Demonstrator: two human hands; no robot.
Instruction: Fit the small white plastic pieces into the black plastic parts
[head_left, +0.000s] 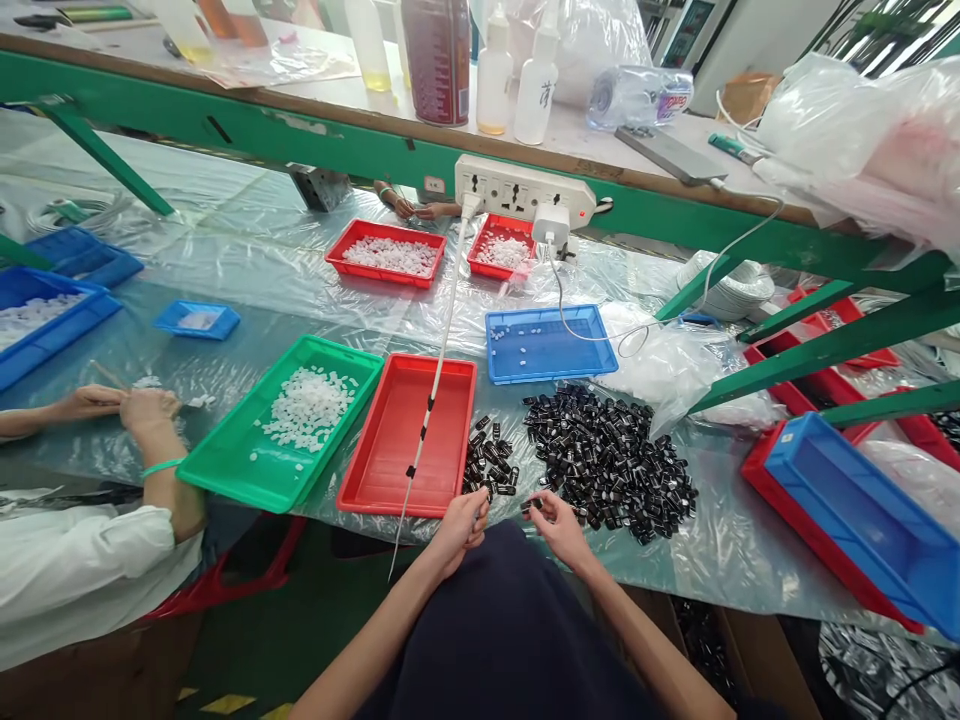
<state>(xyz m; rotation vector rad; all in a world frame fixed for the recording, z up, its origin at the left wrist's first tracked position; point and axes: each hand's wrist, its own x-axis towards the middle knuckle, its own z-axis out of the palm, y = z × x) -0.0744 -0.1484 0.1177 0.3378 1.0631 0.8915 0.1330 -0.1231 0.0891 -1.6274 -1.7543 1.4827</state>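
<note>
My left hand (461,527) is closed at the table's near edge, by the corner of the red tray (405,432). What its fingers grip is mostly hidden; something dark shows near the fingertips. Just to the right, my right hand (561,527) pinches a small black plastic piece (531,507) between thumb and fingers. A large heap of similar black pieces (607,460) lies beyond and to the right of that hand. The smaller pile of black pieces (491,458) sits between the red tray and the heap, right above my left hand.
A green tray (225,455) holds white pieces; a co-worker's hands (146,408) are left of it. A blue tray (551,345) and red trays of white pieces (390,258) stand farther back. A power strip (525,190) hangs from the green-framed shelf. Stacked bins (862,520) stand right.
</note>
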